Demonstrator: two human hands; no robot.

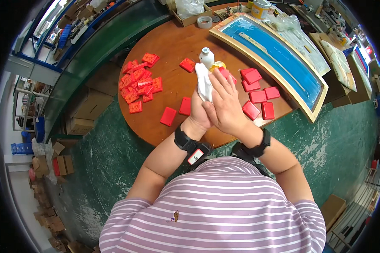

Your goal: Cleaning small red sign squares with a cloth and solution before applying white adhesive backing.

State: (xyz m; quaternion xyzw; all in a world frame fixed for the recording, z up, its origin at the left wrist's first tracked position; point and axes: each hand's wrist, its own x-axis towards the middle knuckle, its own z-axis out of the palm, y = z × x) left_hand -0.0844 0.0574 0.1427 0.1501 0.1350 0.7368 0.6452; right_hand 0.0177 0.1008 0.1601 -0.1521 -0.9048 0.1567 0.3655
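A folded white cloth (204,84) is pressed between my two hands above the near side of the round table. My left hand (198,110) is beneath it and supports it; most of its fingers are hidden behind the cloth and my other hand. On the right, my right hand (228,105) lies against the cloth with fingers stretched out and its thumb at the cloth's lower end. Just beyond the fingertips stand a white bottle (207,58) and a yellow-topped item (218,65), partly covered. A red plastic piece (168,116) rests left of my hands.
Red plastic parts (139,82) are heaped at the left of the brown table (173,50). Several red rectangular cases (258,96) lie at the right, beside a wooden-framed blue screen (278,59). A tape roll (204,22) and a white bucket (261,8) stand farther back.
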